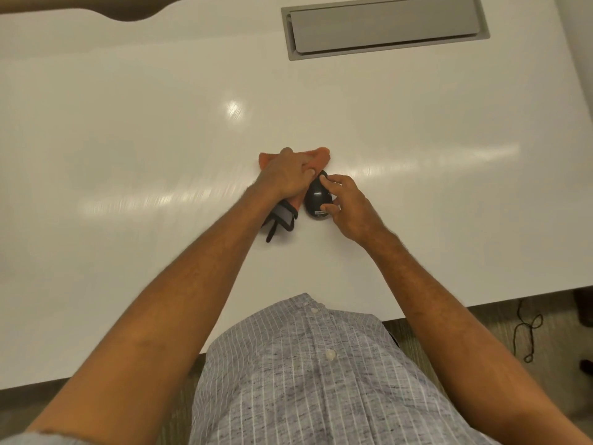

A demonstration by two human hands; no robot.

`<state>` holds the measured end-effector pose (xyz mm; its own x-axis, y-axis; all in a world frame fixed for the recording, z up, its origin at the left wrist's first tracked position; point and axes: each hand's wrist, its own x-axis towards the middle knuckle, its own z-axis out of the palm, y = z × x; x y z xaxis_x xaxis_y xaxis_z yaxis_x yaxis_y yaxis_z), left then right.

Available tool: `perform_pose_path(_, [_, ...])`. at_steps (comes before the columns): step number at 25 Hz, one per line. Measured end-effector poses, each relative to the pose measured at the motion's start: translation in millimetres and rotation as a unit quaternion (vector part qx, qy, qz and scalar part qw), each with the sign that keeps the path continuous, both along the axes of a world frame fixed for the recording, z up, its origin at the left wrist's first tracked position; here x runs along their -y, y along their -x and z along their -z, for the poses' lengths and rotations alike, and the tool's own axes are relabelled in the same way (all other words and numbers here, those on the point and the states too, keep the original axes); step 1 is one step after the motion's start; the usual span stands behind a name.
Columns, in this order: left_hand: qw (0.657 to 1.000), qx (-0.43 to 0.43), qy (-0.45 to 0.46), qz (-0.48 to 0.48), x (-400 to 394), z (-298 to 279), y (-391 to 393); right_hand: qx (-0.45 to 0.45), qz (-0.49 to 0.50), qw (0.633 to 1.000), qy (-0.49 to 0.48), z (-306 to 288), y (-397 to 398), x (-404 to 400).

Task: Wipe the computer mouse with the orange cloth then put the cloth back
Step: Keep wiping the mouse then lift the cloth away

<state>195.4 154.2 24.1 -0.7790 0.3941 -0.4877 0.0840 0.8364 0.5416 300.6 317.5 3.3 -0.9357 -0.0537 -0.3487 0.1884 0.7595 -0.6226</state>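
head view | left hand (285, 178) is pressing the orange cloth (321, 157) onto the white counter (160, 139), fingers closed on it | right hand (348, 207) is pinching the black mouse (316, 197) between thumb and fingertip | mouse is lying just right of the cloth | grey-black item (282, 220) is sitting under the left wrist

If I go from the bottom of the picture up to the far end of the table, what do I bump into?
Striped shirt → grey and black pouch → computer mouse → orange cloth → grey cable hatch.
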Motion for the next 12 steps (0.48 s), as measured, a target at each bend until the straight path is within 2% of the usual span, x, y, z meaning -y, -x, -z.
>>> perform_pose_path(3, [0.996,-0.014,-0.09,-0.02,1,-1,-8,0.009,0.007,1.0,0.001,1,2,0])
perform_pose_path(5, [0.986,-0.09,-0.14,-0.026,4,-2,-27,0.008,0.01,1.0,0.001,3,2,1])
perform_pose_path(7, [0.979,-0.137,-0.144,-0.05,5,0,-50,0.004,0.015,1.0,0.004,4,2,1])
perform_pose_path(9, [0.977,-0.125,-0.138,-0.107,6,2,-77,0.004,0.02,1.0,0.008,5,2,0])
perform_pose_path(12, [0.981,-0.086,-0.121,-0.123,6,3,-113,0.003,0.015,1.0,-0.004,5,3,-1])
